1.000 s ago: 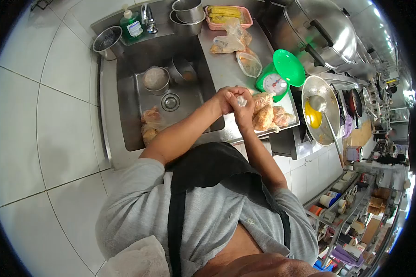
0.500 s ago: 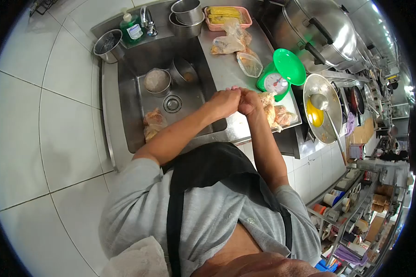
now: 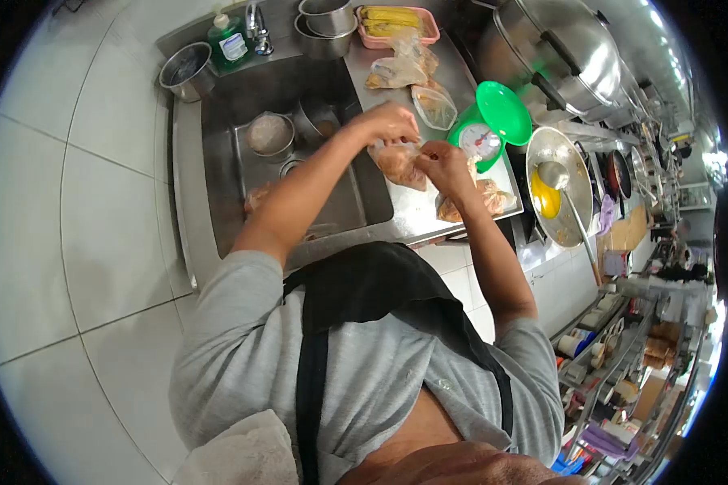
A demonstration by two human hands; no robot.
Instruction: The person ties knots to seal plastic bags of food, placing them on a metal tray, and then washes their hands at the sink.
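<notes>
A clear plastic bag of brownish-orange food, apparently raw meat [image 3: 401, 166], is between my hands over the counter by the sink. My right hand [image 3: 446, 168] pinches the bag's right side near its top. Bent over the bag's upper edge is my left hand [image 3: 390, 123], its fingers curled against the plastic, their tips partly hidden. More bagged pieces [image 3: 493, 196] lie on the steel counter just right of my right hand. Beyond them stands a green dial scale [image 3: 479, 143] with a round green pan [image 3: 504, 113].
On the left, the steel sink [image 3: 332, 206] holds a small pot [image 3: 270, 136] and another bag, half behind my forearm. Filled bags [image 3: 400, 71] and a pink basket [image 3: 396, 40] of yellow items stand farther back. A wide pan [image 3: 570, 206] with a ladle sits on the right.
My hands, clasped close together before, have moved apart. The bag now shows between them. My left hand has shifted up and slightly left, my right hand slightly right.
</notes>
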